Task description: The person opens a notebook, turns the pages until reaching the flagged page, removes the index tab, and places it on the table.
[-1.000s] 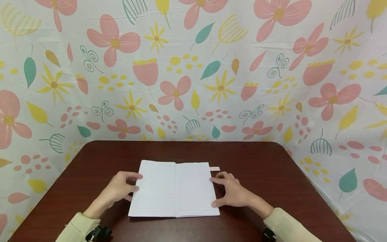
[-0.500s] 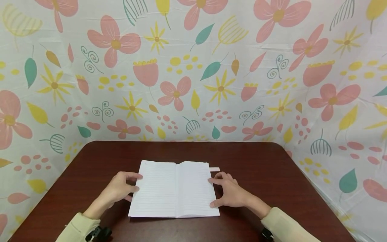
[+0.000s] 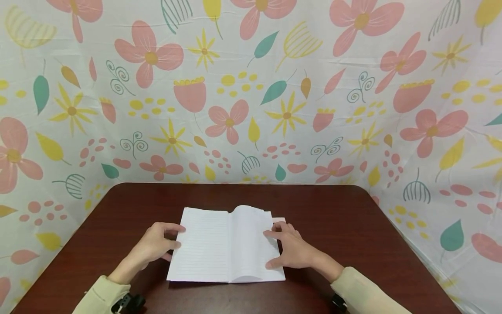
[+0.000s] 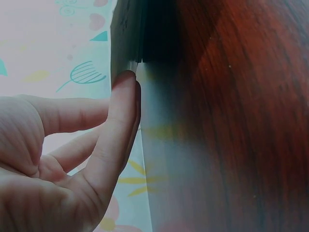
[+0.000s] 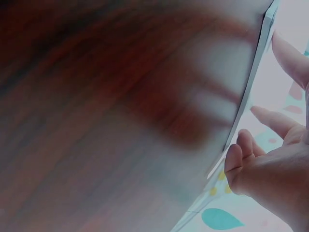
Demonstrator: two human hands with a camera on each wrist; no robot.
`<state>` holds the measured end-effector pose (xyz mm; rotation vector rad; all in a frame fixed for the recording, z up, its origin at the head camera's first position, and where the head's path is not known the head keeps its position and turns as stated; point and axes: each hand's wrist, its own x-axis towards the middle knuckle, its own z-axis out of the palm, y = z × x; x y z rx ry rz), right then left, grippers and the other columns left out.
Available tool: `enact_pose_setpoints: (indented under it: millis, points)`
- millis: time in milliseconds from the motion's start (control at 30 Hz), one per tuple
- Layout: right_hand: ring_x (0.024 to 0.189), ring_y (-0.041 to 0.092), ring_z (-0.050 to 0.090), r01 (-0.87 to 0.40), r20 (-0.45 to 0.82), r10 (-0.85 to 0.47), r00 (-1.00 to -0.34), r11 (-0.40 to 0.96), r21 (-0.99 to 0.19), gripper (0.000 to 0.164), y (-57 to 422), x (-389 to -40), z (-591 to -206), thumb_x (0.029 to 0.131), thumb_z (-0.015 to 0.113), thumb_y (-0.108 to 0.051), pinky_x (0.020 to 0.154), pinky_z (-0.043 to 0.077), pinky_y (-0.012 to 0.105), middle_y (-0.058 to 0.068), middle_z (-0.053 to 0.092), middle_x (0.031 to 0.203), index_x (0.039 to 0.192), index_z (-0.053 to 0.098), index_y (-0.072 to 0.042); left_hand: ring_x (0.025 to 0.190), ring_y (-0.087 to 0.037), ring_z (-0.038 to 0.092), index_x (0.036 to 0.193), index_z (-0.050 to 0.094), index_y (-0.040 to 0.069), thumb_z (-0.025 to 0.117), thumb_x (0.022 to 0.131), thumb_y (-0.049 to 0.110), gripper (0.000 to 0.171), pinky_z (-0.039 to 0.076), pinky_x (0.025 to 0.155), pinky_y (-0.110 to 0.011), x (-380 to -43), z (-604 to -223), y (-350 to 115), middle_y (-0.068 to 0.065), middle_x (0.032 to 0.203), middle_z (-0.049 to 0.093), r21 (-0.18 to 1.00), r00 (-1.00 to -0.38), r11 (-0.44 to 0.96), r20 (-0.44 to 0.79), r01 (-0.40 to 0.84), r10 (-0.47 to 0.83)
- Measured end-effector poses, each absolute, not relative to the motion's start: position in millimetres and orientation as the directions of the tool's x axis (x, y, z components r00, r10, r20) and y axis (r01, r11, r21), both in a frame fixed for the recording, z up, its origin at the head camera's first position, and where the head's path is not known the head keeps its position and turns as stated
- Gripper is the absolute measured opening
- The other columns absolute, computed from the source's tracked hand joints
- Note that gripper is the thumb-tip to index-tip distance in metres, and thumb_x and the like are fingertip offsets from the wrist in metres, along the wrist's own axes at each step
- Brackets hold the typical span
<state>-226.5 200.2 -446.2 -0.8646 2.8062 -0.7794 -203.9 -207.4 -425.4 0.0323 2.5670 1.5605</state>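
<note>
An open notebook (image 3: pixel 205 248) with white lined pages lies on the table. My left hand (image 3: pixel 150 244) grips its left edge, thumb and forefinger over the page; in the left wrist view another finger (image 4: pixel 126 104) lies along the edge. On the right side, my right hand (image 3: pixel 294 249) presses the thumb and forefinger tips, spread apart, on a page (image 3: pixel 249 244) that bulges up beside the fold. Its other fingers (image 5: pixel 234 157) curl loosely off the page in the right wrist view.
A pale tab (image 3: pixel 279 220) sticks out from the notebook's right edge. The dark reddish-brown table (image 3: pixel 333 209) reaches back to a flower-printed cloth (image 3: pixel 235 161), which also hangs along both sides.
My right hand has slid leftward, and the right page has gone from nearly flat to arched near the fold. My left hand has stayed put.
</note>
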Motion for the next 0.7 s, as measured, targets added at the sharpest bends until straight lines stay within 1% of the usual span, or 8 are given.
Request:
enact_pose_setpoints:
  millis: [233, 467, 700]
  points:
    - [0.125, 0.036, 0.042, -0.51, 0.061, -0.56, -0.826, 0.699, -0.501, 0.084, 191.5, -230.7, -447.1, 0.074, 0.097, -0.04, 0.093, 0.039, 0.052, 0.018, 0.048, 0.138, 0.143, 0.065, -0.005, 0.079, -0.027, 0.072, 0.125, 0.071, -0.005, 0.074, 0.087, -0.012, 0.039, 0.063, 0.058, -0.044, -203.2, -424.8, -206.8, -0.024, 0.122, 0.064, 0.881, -0.99, 0.469, -0.114, -0.061, 0.085]
    - [0.132, 0.038, 0.041, -0.523, 0.075, -0.559, -0.826, 0.709, -0.472, 0.086, 183.1, -233.3, -449.1, 0.072, 0.097, -0.043, 0.088, 0.04, 0.053, 0.018, 0.049, 0.139, 0.144, 0.065, -0.01, 0.078, -0.027, 0.072, 0.126, 0.071, -0.006, 0.074, 0.088, -0.012, 0.038, 0.063, 0.058, -0.044, -202.8, -426.1, -207.7, -0.024, 0.123, 0.064, 0.882, -0.989, 0.466, -0.123, -0.071, 0.08]
    - [0.132, 0.043, 0.043, -0.533, 0.085, -0.565, -0.821, 0.703, -0.471, 0.094, 175.6, -235.2, -447.1, 0.072, 0.097, -0.046, 0.093, 0.041, 0.062, 0.019, 0.051, 0.141, 0.15, 0.059, -0.01, 0.077, -0.027, 0.072, 0.124, 0.071, -0.005, 0.074, 0.087, -0.012, 0.038, 0.063, 0.058, -0.044, -203.0, -425.6, -206.2, -0.023, 0.121, 0.066, 0.881, -0.991, 0.47, -0.109, -0.058, 0.081]
